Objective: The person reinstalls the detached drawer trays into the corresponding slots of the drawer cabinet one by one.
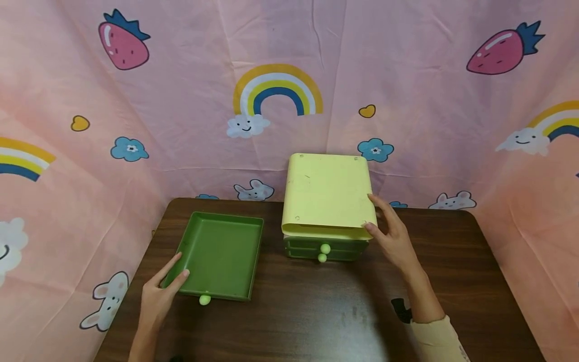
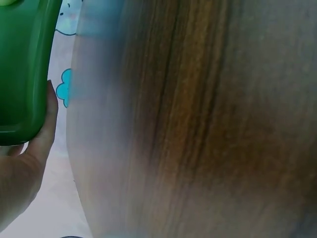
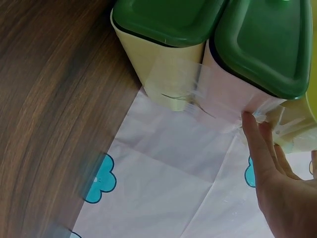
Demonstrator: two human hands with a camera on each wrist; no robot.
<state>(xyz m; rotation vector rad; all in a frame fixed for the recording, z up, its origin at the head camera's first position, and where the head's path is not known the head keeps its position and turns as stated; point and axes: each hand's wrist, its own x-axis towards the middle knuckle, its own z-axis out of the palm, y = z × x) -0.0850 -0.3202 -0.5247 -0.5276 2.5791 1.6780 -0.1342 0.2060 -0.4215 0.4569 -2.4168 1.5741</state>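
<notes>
Hands (image 1: pixel 156 296) (image 1: pixel 395 241) at edges — drawer (image 1: pixel 221 256), casing (image 1: pixel 330 191), tabletop (image 1: pixel 273 256) between

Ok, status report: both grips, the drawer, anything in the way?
Left grip holds drawer by its left edge. Right grip touches top case, right edge. Drawer out, left of top case. Dark object near right sleeve, unclear.

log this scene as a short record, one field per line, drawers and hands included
cabinet: stacked drawer cabinet, pale yellow top shell
top slot: open at the front, no drawer front showing
drawers in place: two green drawer fronts below the open slot
loose drawer: green drawer, left of the cabinet, pale green knob toward the person
left hand: holds the loose drawer's left side
right hand: touches the top shell's right side
surface: dark wood-grain table
backdrop: printed pink cloth
</notes>
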